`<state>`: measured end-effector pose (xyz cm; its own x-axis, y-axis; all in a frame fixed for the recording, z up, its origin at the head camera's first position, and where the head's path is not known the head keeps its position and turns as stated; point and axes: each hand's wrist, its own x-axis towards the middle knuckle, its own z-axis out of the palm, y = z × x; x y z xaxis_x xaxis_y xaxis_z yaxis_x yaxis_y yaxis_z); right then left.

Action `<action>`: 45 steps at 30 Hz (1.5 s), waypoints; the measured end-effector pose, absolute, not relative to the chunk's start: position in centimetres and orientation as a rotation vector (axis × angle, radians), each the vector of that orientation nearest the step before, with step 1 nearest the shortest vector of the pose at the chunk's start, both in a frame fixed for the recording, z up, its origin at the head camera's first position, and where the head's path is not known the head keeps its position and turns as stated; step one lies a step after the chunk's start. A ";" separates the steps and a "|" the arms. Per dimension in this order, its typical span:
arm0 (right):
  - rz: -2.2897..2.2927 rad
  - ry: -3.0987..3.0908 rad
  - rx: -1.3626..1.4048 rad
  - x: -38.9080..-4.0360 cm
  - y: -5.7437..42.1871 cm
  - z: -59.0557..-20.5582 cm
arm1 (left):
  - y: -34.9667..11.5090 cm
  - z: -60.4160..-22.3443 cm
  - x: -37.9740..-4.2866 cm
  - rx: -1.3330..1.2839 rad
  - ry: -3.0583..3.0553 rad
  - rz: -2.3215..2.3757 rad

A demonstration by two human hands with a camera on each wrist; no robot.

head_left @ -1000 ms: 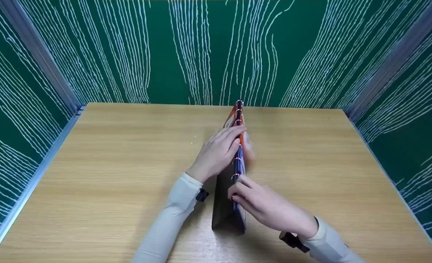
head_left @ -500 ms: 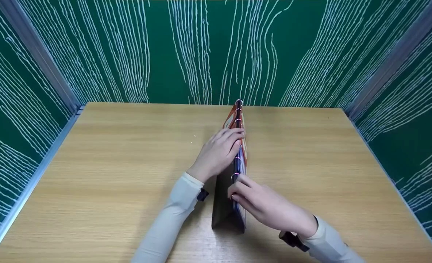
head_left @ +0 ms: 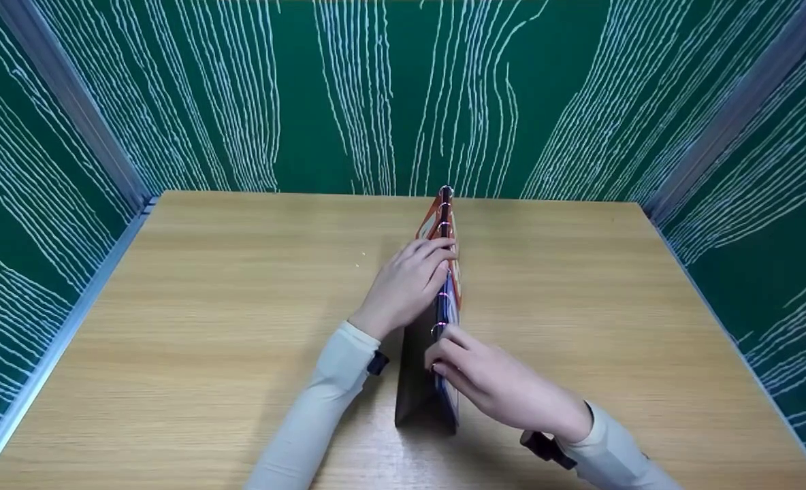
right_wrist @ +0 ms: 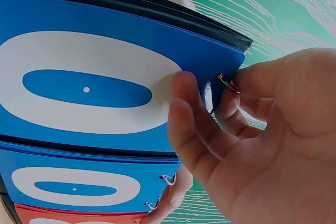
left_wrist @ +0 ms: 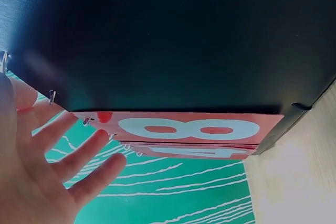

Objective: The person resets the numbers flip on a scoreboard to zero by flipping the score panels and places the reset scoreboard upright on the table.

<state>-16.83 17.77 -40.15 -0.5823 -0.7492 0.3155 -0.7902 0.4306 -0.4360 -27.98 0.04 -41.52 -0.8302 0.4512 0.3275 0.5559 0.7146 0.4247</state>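
A tabletop flip scoreboard (head_left: 416, 381) stands like a tent, its ringed top edge running away from me. My left hand (head_left: 406, 286) lies across the middle of that edge. Its fingers stretch over beside the rings in the left wrist view, near a red card with an 8 (left_wrist: 189, 128). At the near end, my right hand (head_left: 498, 388) curls its fingers over the top edge. In the right wrist view, those fingers hold the corner of a large blue 0 card (right_wrist: 86, 51) beside a metal ring (right_wrist: 228, 83). A smaller blue 0 card (right_wrist: 126, 184) hangs beyond it.
The scoreboard stands on a light wooden table (head_left: 205, 306). Green walls with white wavy lines (head_left: 580, 122) rise behind and at both sides. A few tiny pale specks lie left of the scoreboard. Each wrist wears a dark strap.
A blurred red card that was swinging on the scoreboard's right side now hangs still. My left fingers have drawn in slightly over the top edge. My right hand stays put.
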 end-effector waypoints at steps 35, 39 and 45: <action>0.884 -2.693 1.357 -16.7 17.8 -40.1 | -2.9 -44.4 -29.9 -0.766 -2.978 -0.905; 0.885 -2.720 1.342 -16.6 17.8 -40.0 | -3.1 -44.9 -30.1 -0.777 -3.046 -0.988; 0.875 -2.736 1.329 -16.6 17.8 -39.9 | -3.2 -45.2 -30.2 -0.762 -3.116 -0.988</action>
<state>-16.62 17.79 -39.87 -0.6474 -0.7322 0.2115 -0.7191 0.4950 -0.4877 -30.24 -3.20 -45.16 -0.8751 0.4794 -0.0661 0.3537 0.7268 0.5888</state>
